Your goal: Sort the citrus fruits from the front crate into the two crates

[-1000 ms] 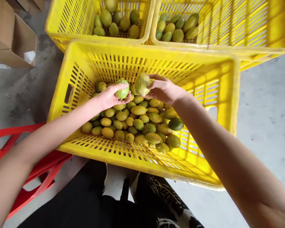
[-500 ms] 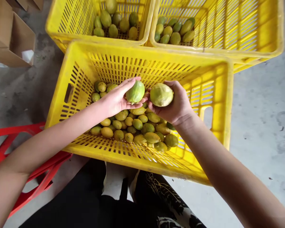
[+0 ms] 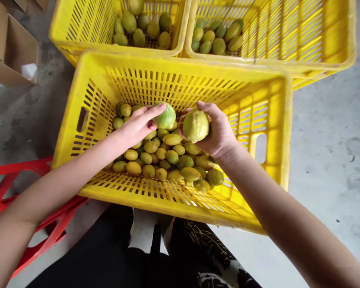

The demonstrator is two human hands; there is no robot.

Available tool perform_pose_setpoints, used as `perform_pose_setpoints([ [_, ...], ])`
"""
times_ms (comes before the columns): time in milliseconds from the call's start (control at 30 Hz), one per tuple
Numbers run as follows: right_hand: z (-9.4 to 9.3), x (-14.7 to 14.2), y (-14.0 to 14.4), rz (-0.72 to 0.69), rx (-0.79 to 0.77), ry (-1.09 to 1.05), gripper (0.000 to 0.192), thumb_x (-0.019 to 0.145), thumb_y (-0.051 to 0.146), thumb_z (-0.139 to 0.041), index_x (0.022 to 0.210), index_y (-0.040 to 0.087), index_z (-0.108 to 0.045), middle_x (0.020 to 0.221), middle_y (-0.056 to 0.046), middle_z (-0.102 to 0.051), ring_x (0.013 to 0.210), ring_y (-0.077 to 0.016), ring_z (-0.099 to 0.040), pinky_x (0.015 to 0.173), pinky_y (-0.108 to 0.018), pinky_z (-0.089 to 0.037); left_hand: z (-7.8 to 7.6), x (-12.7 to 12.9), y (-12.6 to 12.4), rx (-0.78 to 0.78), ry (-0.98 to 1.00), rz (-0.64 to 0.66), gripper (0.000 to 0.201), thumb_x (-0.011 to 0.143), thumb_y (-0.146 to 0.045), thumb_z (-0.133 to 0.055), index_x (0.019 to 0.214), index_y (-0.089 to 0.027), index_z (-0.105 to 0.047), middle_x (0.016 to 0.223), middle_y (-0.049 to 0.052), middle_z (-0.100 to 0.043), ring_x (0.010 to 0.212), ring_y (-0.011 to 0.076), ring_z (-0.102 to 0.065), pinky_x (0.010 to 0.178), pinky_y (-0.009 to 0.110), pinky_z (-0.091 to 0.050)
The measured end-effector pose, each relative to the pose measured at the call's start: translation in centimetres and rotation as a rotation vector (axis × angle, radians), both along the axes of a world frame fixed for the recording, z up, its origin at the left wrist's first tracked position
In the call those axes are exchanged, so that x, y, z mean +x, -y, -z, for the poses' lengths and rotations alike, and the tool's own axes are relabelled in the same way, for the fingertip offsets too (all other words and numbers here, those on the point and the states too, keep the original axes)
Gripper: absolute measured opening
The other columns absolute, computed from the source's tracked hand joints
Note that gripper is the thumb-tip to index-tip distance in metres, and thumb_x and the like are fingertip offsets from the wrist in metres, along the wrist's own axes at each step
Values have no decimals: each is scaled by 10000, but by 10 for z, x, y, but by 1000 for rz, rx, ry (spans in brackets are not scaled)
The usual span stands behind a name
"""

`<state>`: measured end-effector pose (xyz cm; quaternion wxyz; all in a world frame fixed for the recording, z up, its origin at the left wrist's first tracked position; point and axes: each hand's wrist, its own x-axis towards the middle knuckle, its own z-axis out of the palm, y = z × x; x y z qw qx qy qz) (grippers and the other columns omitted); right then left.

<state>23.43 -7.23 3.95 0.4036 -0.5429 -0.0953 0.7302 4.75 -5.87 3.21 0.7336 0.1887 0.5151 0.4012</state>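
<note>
The left hand (image 3: 137, 127) holds a green fruit (image 3: 165, 116) above the heap of fruit (image 3: 168, 160) in the near yellow crate (image 3: 87, 80). Its fingers (image 3: 151, 113) are extended along the top of the fruit, and the thumb supports it from below, so the fruit is clamped between them. The right hand (image 3: 220, 134) holds a yellow-green fruit (image 3: 195, 125), the larger of the two. Its fingers (image 3: 208, 110) curl over the far side of this fruit and the thumb presses the near side, a closed grip. The two held fruits lie just beside each other, level with the crate's upper half and clear of the heap below.

The heap covers the left and middle part of the crate floor; the right end of the floor shows bare slats. The fruits in it range from yellow to dark green.

Beyond the near crate stand two more yellow crates, side by side and touching it. The far left crate (image 3: 78, 24) holds a few green-yellow fruits, and the far right crate (image 3: 318, 32) holds a small cluster at its left end.

All crates stand on a grey concrete floor (image 3: 333, 140). A red plastic frame (image 3: 6, 188) lies at the left beneath the left forearm. A cardboard box (image 3: 9, 52) stands at the upper left. The person's dark trousers (image 3: 108, 256) show at the bottom edge
</note>
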Motion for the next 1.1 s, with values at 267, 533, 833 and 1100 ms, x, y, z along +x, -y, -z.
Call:
perform_pose_setpoints([
  [267,27,2,2,40,103,52,288,917,517,-798,952,290,-624,802,-8,-705,884,-263,-758,812,-438,-717,3,-3,1,-270,81,-122,279,1115,-309,-590,878,-195,-683,754,22,-731,620,156,-696,617,255,-589],
  [533,28,0,4,46,-128,52,164,930,404,-713,962,248,-673,723,-30,-681,824,-262,-758,650,-331,-647,12,-6,1,-289,-2,-275,171,943,-185,-810,907,-257,-658,721,2,-699,685,179,-703,662,263,-644],
  [833,18,-6,4,58,-109,154,139,960,351,-710,893,260,-629,649,7,-582,697,-219,-692,620,-302,-643,28,-11,4,-377,-56,-225,80,1079,-289,-697,1000,-286,-708,809,27,-746,913,255,-770,829,397,-669],
  [1100,25,-11,8,159,-32,93,183,962,288,-723,895,280,-553,663,52,-553,574,-144,-560,570,-242,-626,21,-5,7,-381,-11,-199,150,1004,-217,-794,939,-235,-660,679,15,-668,653,165,-644,615,262,-568],
])
